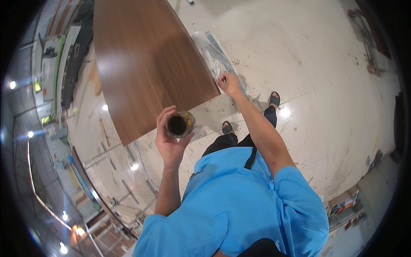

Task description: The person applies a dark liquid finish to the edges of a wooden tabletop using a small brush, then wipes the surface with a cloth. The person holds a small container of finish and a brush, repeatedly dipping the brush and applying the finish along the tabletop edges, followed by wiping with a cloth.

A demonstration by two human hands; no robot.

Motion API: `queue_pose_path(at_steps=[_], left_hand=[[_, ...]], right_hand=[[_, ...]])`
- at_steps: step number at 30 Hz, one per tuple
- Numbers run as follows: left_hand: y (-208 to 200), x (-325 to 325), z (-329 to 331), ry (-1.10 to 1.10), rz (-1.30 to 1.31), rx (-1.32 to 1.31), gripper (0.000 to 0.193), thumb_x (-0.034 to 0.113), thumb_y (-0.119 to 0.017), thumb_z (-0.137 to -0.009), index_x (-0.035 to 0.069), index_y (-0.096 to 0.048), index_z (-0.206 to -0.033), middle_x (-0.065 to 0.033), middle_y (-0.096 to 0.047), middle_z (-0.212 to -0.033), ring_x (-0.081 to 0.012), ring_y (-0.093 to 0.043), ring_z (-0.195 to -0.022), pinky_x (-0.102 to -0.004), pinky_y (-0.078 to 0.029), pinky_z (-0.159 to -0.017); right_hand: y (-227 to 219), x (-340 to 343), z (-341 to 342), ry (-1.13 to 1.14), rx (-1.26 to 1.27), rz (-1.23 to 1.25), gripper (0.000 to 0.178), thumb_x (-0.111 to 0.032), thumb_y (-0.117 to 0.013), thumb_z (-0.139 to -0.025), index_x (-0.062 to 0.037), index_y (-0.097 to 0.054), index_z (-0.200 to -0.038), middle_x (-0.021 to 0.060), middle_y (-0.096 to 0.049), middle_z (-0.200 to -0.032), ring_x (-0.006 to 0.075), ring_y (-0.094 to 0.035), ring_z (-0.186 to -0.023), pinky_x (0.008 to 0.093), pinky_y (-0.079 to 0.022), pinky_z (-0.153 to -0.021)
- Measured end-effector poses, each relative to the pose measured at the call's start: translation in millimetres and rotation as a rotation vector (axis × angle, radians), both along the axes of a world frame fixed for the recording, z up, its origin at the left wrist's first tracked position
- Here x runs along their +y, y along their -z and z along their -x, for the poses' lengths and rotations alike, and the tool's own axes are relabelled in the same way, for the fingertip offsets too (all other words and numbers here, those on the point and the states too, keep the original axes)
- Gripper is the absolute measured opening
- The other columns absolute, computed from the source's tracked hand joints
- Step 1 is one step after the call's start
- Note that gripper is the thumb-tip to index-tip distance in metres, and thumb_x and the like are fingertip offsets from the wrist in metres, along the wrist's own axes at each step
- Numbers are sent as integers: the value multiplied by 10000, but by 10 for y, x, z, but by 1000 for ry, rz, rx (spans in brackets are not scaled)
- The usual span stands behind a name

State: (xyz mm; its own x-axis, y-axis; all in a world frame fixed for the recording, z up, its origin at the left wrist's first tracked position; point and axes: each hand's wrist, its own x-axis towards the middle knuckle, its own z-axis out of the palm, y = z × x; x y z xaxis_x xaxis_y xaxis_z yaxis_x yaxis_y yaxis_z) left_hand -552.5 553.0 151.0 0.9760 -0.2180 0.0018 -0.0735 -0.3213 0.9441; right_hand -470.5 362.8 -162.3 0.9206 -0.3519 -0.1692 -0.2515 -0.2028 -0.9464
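My left hand (168, 145) is wrapped round a small round can (188, 122), held up over the near edge of a brown wood-grain panel (150, 64). The can's mouth faces up and its inside looks dark; its outer wall is stained, with yellowish patches. At the panel's near right corner is my right hand (230, 84), its fingers pinched together beside the long edge. Something small and dark shows at those fingertips, too little of it to name. Whether the fingers touch the panel I cannot tell.
Clear plastic wrapping (209, 55) and a bluish-grey strip (220, 51) lie along the panel's right side. On the left floor are several bars (129, 191) and a thin blue cable (141, 158). A machine (51, 64) stands far left; tools (344, 203) lie at lower right.
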Motion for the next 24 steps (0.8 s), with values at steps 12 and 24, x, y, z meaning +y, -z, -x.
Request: queue_pose_path(at_steps=[12,24], left_hand=[[-189,-1515,-582,-255,88,-53,710,38,-869,-775,0,-552,-1409,-136,-485,-1477,-236,-532,-1336,-382,-458,-1132],[183,-2456,-1875,-304,240,-141,698,-101,-841,-769,-27,-551,-1401,-107,-487,-1457,-191,-544,-1315,-340,-465,-1131]], right_hand=[[444,-3396,795,209,60,-223,62,-22,-745,-908,-34,-726,-966,-6,-684,-856,79,-606,-777,249,-496,-710],[-1557,-3771,-1465,-72,-151,-290,47,-72,-722,-965,-44,-716,-1002,-73,-590,-816,16,-441,-710,206,-371,-624]])
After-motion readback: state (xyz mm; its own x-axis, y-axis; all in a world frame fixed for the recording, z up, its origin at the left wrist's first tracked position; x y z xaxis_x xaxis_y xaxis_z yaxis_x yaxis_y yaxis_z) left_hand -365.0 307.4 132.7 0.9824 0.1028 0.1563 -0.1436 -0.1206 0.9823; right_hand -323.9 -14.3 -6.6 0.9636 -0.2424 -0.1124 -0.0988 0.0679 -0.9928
